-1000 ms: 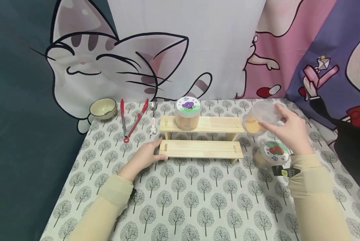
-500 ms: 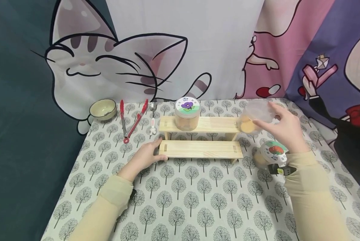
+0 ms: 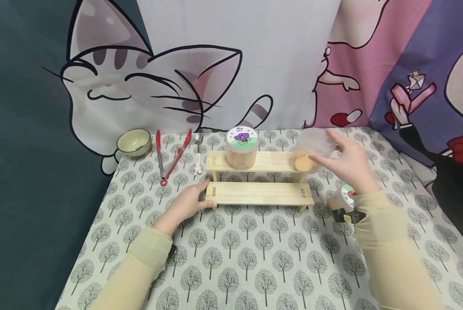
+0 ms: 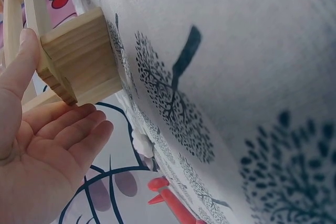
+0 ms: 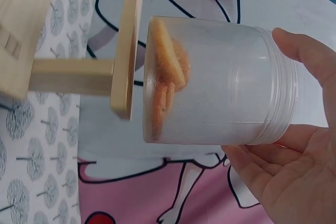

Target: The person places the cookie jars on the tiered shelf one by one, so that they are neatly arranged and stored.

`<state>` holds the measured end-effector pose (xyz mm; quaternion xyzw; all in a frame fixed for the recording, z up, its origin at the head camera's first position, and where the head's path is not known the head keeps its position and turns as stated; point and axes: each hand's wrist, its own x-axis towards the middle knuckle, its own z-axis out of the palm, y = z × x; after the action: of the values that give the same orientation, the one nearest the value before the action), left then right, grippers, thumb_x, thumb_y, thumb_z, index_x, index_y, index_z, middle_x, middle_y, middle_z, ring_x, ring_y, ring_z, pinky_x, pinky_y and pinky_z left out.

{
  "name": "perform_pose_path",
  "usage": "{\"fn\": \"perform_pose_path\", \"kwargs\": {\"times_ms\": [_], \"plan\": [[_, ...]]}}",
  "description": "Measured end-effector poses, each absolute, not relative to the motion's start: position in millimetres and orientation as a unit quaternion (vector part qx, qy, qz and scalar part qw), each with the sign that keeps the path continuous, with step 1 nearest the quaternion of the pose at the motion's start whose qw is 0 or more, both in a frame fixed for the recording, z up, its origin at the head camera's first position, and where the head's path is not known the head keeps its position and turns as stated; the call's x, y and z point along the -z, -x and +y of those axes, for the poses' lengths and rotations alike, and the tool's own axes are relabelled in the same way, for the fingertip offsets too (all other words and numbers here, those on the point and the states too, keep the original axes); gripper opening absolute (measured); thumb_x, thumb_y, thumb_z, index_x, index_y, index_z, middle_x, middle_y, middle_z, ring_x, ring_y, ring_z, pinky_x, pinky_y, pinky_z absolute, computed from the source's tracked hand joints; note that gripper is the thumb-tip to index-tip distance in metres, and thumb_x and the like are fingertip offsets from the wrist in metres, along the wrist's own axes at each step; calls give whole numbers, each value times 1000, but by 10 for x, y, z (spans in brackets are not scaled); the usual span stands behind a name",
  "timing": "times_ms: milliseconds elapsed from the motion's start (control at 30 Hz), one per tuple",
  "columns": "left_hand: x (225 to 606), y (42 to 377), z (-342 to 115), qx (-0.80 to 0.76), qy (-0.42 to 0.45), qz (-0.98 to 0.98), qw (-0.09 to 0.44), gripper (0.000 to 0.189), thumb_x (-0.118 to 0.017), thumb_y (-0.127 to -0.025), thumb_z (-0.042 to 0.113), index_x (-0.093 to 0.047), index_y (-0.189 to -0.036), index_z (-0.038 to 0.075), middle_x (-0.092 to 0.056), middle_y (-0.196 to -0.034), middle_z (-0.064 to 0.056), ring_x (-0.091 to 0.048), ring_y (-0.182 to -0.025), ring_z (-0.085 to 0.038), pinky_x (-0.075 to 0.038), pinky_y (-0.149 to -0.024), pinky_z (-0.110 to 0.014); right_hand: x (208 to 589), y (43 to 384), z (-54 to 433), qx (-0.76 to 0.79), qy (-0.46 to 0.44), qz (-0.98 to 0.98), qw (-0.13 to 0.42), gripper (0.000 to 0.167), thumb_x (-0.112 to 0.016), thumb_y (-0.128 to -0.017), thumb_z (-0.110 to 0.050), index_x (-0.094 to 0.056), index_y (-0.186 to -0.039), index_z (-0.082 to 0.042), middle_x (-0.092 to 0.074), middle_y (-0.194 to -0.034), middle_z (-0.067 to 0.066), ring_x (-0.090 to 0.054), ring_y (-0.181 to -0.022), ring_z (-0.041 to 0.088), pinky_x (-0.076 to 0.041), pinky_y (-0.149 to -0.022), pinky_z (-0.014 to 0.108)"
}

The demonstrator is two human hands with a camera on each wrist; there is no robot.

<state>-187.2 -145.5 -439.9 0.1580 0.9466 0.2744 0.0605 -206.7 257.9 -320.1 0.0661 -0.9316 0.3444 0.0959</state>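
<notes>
My left hand (image 3: 187,201) grips the left end of the lower board of a two-tier wooden step shelf (image 3: 260,193). In the left wrist view the thumb lies along one edge of the board (image 4: 55,74) and the fingers lie on the opposite side. With thumb and fingers round its threaded rim, my right hand (image 3: 349,165) holds a clear plastic jar (image 5: 226,82). A few orange-yellow biscuits (image 5: 170,61) lie at the jar's bottom. In the right wrist view that bottom is close over the upper board (image 5: 128,40), at its right end.
A lidded jar with a purple flower label (image 3: 241,148) stands on the upper board's left part. Another jar (image 3: 346,196) is partly hidden behind the right forearm. Back left are a bowl (image 3: 134,143), red-tipped tongs (image 3: 173,163) and a small rabbit-handled spoon (image 3: 198,161).
My right hand has carried the jar leftward, from beside the shelf to over the upper board's right end. The left hand stays at the lower board.
</notes>
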Motion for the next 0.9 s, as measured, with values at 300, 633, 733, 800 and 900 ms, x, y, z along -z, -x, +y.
{"fn": "perform_pose_path", "kwargs": {"times_ms": [300,633,733,800,900], "plan": [[4419,1867,-1443,-274,-157,947,59,90,-77,-76,39,-35,-144,-3,-41,-144,-20,-42,-132,-36,-32,-112,-46,3168,2091,2396,-353,-70,-929,85,92,-76,-75,-52,-33,-148,-17,-43,-145,16,-44,-127,38,-35,-104,60],[4415,1862,-1440,-277,-157,946,63,90,-77,-76,39,-35,-144,-2,-41,-144,-21,-41,-132,-37,-32,-112,-47,3151,2156,2224,-353,-84,-928,81,92,-76,-74,-51,-34,-148,-16,-42,-147,15,-41,-131,37,-30,-107,62],[4406,1861,-1447,-276,-158,946,61,89,-77,-76,38,-35,-144,-3,-42,-143,-21,-42,-131,-37,-32,-112,-47,3153,2178,2171,-362,-93,-924,79,91,-77,-74,-49,-35,-148,-15,-43,-146,15,-43,-129,35,-31,-107,60],[4399,1860,-1450,-276,-156,946,61,89,-77,-76,38,-35,-143,-3,-42,-143,-22,-42,-131,-38,-32,-112,-47,3154,2191,2136,-362,-98,-923,81,90,-78,-74,-48,-36,-147,-13,-44,-145,14,-45,-127,34,-33,-107,59],[4396,1860,-1452,-275,-155,947,61,89,-77,-76,38,-35,-144,-3,-42,-143,-22,-43,-130,-38,-33,-111,-47,3166,2212,2094,-360,-103,-923,84,91,-78,-73,-49,-37,-146,-14,-45,-144,14,-47,-125,33,-35,-105,57]]}}
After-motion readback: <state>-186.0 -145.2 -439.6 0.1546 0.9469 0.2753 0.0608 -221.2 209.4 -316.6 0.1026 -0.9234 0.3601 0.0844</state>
